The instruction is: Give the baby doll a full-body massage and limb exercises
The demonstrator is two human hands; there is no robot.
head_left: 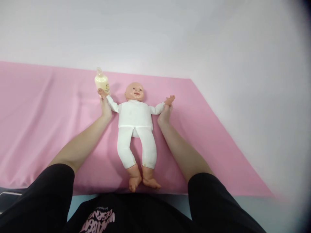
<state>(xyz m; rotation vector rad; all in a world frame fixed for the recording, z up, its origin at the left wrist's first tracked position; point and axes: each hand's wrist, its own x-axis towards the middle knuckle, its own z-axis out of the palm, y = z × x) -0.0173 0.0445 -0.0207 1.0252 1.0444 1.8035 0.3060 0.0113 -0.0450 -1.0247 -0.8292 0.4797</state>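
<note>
A baby doll [135, 115] with a bare head and a white cloth body lies on its back, feet toward me and arms spread to both sides. My left hand [106, 108] is closed at the doll's arm on the left, by its small plastic hand. On the opposite side my right hand [165, 114] grips the other doll arm near the wrist. Most of my fingers are hidden behind the doll's arms. A pale yellow pump bottle [102, 81] stands just beyond the doll's left-side hand, partly covered by it.
A pink sheet [194, 136], wrinkled on the left, covers the table under the doll. Its right edge slants away from me. A white wall [145, 35] rises behind the table. My body is close against the front edge.
</note>
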